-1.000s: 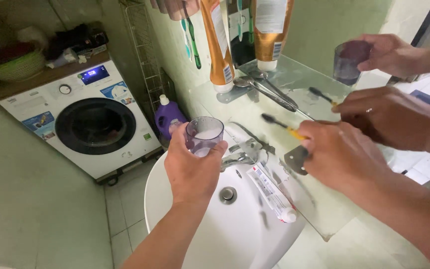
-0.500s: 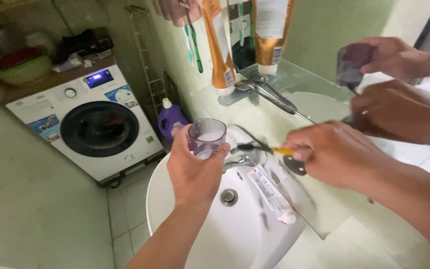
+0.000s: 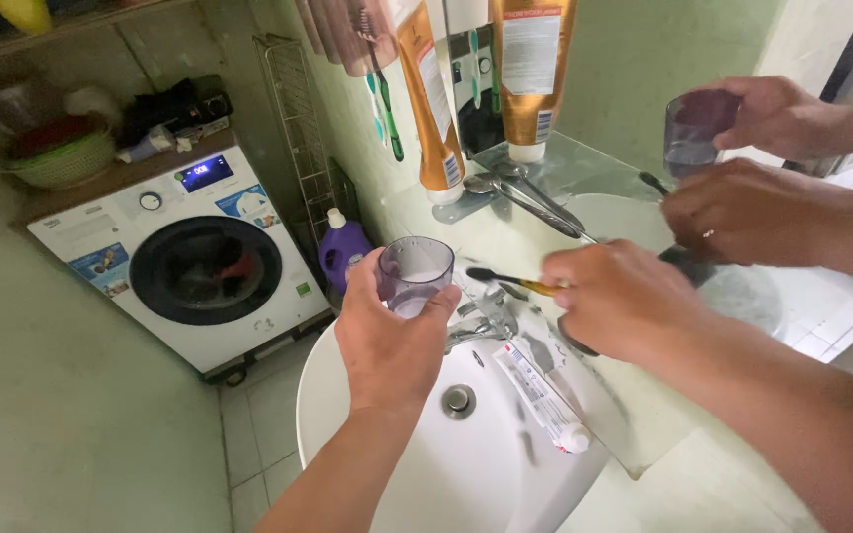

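A: Left hand (image 3: pixel 390 341)?
B: Raised above the white basin (image 3: pixel 348 395), fingers wrapped around a translucent purple cup (image 3: pixel 411 272). Thumb on the near wall, fingertips on the far wall. Cup upright, rim open, a little pale liquid inside.

A: Right hand (image 3: pixel 624 296)?
B: Level with the cup, just to its right. Fingers curled together, pinching the yellow handle of a toothbrush (image 3: pixel 510 281). Dark bristle head pointing left toward the cup, close to its rim, not touching.

A: Position of both items relative to the basin?
B: Held in the air above the chrome tap (image 3: pixel 476 321). Below the toothbrush, a white toothpaste tube (image 3: pixel 537 383) lying on the basin's right rim, cap toward the viewer.

A: Wall side?
B: Mirror (image 3: pixel 644 59) behind a glass shelf (image 3: pixel 575 163); same cup, brush and two hands repeated in reflection (upper right). On the shelf: two orange bottles (image 3: pixel 436 109) standing cap down, metal spoons (image 3: pixel 520 192) lying beside them. Green toothbrushes (image 3: pixel 383 94) hanging above.

A: Floor side?
B: White front-loading washing machine (image 3: pixel 185 262) at left, display lit, a green basket (image 3: pixel 61 158) on top. Purple detergent bottle (image 3: pixel 343 252) between machine and basin. Wire rack (image 3: pixel 298 128) against the wall.
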